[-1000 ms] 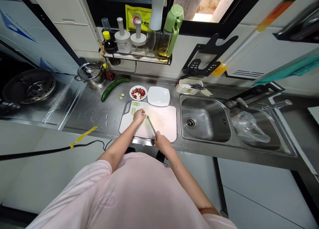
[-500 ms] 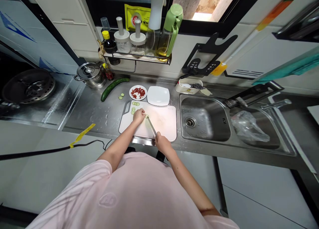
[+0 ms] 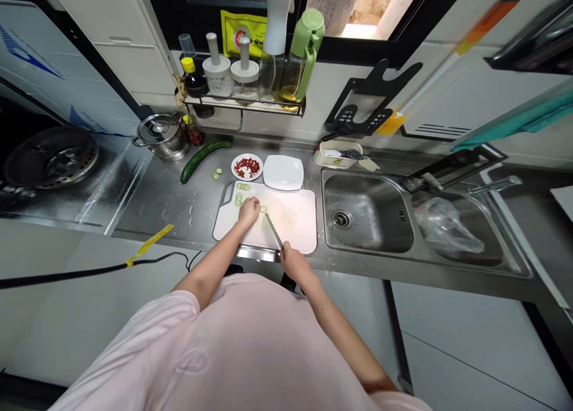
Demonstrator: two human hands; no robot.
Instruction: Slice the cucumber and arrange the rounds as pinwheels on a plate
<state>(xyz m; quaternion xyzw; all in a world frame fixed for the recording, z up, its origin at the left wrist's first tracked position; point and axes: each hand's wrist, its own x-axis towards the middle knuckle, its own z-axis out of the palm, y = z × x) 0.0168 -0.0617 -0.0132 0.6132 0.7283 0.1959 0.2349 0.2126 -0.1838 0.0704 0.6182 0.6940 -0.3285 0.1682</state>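
Observation:
My right hand (image 3: 294, 261) is wrapped round the handle of a knife (image 3: 273, 230), whose blade slants up and left over a white cutting board (image 3: 296, 226). Just beyond the blade's tip, a round cucumber slice (image 3: 263, 209) lies on the board. My left hand (image 3: 249, 210) rests on the board left of that slice, its fingers drawn together; whatever they hold is hidden. More cucumber slices (image 3: 243, 186) lie in small overlapping groups near the board's grey handle. Behind the board, a long cucumber (image 3: 200, 159) and a few loose slices (image 3: 216, 173) sit on the steel counter.
A plate of chopped red pieces (image 3: 246, 167) and a white dish (image 3: 283, 172) stand behind the board. To the right is a steel sink (image 3: 367, 244); at left, a lidded pot (image 3: 162, 136) and a wok (image 3: 50, 155). A seasoning rack (image 3: 246, 105) hangs above.
The knife has drawn slightly back towards me, away from the cucumber slice, which now lies separate from the tip. My left hand has barely moved.

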